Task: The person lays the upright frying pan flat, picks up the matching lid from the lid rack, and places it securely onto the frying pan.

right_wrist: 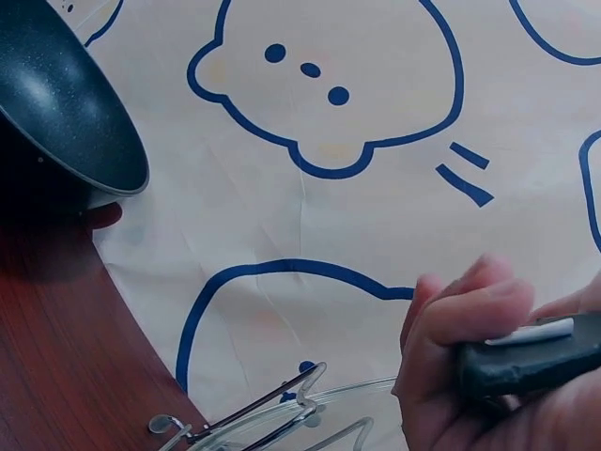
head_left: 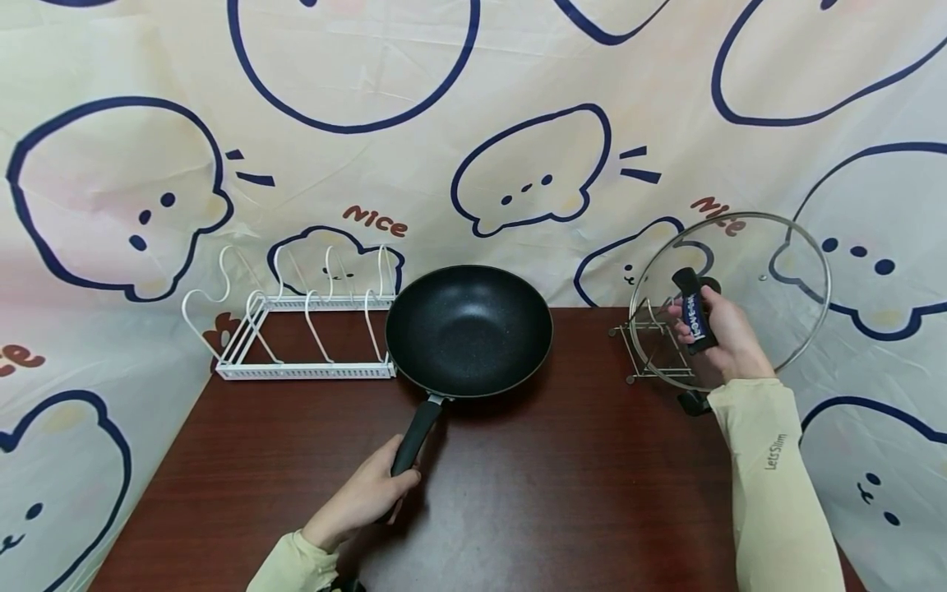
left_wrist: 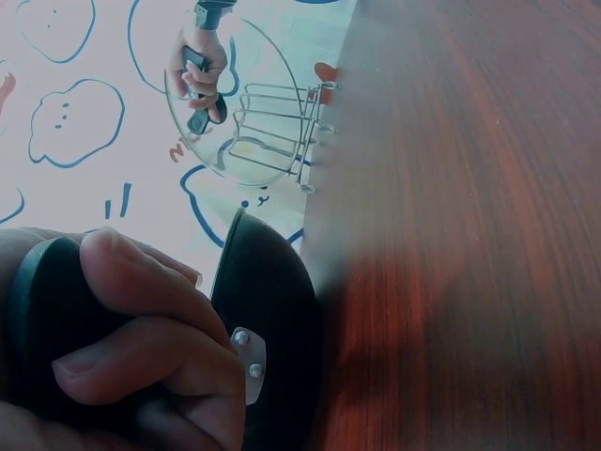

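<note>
My left hand (head_left: pixel 370 485) grips the black handle (head_left: pixel 418 436) of a dark frying pan (head_left: pixel 469 333), whose inside faces up and toward me. In the left wrist view the thumb and fingers (left_wrist: pixel 160 352) wrap round that handle. Over on the right, my right hand (head_left: pixel 728 333) holds a round glass lid (head_left: pixel 817 321) by its black knob handle (head_left: pixel 694 311). The lid stands nearly upright, its lower rim overlapping a small wire rack (head_left: pixel 642 349) in the head view. Fingers curl round the lid's handle in the right wrist view (right_wrist: pixel 470 319).
A white dish rack (head_left: pixel 307 372) with curved wire dividers stands at the back left, right beside the pan. The brown wooden table (head_left: pixel 547 493) reaches back to a cloth backdrop (head_left: pixel 414 173) printed with blue cartoon outlines.
</note>
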The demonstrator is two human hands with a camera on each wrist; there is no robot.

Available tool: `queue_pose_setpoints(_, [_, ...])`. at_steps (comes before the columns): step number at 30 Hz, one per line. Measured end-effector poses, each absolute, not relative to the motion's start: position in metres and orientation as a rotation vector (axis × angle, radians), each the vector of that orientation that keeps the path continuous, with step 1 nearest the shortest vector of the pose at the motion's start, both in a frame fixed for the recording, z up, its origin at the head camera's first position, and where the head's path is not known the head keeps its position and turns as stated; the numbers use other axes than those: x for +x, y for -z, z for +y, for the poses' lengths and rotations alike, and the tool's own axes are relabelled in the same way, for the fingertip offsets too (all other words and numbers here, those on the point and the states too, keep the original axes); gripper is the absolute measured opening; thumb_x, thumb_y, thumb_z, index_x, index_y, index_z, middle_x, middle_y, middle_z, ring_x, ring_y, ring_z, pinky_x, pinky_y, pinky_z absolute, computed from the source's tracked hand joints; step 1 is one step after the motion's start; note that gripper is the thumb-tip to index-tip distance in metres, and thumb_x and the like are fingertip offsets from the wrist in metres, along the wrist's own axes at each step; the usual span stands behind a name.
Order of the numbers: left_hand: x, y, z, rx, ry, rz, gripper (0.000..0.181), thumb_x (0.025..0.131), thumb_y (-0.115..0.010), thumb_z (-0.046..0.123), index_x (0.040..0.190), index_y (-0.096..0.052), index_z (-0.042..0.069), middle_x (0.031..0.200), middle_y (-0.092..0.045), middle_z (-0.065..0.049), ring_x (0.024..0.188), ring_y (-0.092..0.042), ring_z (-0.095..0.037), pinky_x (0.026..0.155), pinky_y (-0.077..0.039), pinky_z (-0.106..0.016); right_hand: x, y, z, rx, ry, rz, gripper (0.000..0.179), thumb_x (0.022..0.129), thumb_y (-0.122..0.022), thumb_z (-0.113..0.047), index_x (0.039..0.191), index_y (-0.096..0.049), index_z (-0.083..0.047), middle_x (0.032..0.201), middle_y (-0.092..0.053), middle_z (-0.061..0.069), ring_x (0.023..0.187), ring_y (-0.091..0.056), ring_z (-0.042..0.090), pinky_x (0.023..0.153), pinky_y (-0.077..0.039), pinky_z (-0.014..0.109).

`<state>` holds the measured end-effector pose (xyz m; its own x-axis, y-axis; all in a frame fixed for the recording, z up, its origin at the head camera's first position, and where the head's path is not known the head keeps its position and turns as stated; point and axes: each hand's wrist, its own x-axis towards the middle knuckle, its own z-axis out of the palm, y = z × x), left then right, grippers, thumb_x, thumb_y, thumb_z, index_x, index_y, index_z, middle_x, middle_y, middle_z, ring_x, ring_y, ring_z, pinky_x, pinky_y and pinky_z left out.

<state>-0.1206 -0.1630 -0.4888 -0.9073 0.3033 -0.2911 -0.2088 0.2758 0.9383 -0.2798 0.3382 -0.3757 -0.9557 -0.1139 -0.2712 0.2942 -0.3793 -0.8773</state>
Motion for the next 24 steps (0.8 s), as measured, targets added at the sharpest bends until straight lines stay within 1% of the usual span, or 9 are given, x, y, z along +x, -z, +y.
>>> queue_pose_setpoints(6, [-0.1213,0.4886,-0.1628,0.09,-1.666,2.131,0.02,0.099,-0.056,0.005,0.114,-0.045,-0.003,0.063,-0.051,-0.007,0.042,-0.048,-0.017,0.04,-0.043,-0.027,-0.2818,0.376,0.3376,0.264,2.388,1.615,0.036,0.113,-0.026,-0.036,0.119,-0.044,-0.005,0.089,-0.068,0.003,0.057,-0.051,0.013,0.048,-0.046,0.022])
queue_pose_setpoints(14, [-0.1216,0.488,-0.1615,0.109,-1.656,2.167,0.02,0.097,-0.055,0.003,0.114,-0.046,-0.004,0.064,-0.052,-0.008,0.041,-0.048,-0.016,0.039,-0.044,-0.028,-0.283,0.3768,0.3373,0.243,2.374,1.621,0.038,0.113,-0.026,-0.034,0.113,-0.05,-0.004,0.091,-0.064,0.001,0.058,-0.049,0.011,0.048,-0.044,0.022])
queue_pose_setpoints(20, [-0.1217,0.4884,-0.1621,0.104,-1.657,2.154,0.021,0.098,-0.055,0.003,0.115,-0.046,-0.004,0.065,-0.052,-0.008,0.041,-0.048,-0.017,0.039,-0.044,-0.028,-0.2834,0.3764,0.3366,0.235,2.368,1.607,0.038,0.113,-0.026,-0.035,0.118,-0.045,-0.003,0.091,-0.062,0.001,0.058,-0.048,0.011,0.048,-0.043,0.021])
queue_pose_setpoints(24, [-0.1218,0.4887,-0.1627,0.106,-1.659,2.145,0.021,0.098,-0.055,0.003,0.115,-0.046,-0.004,0.065,-0.052,-0.008,0.041,-0.048,-0.016,0.039,-0.044,-0.028,-0.2838,0.3768,0.3369,0.212,2.367,1.592,0.039,0.113,-0.025,-0.035,0.118,-0.044,-0.002,0.089,-0.06,0.001,0.057,-0.046,0.011,0.048,-0.042,0.021])
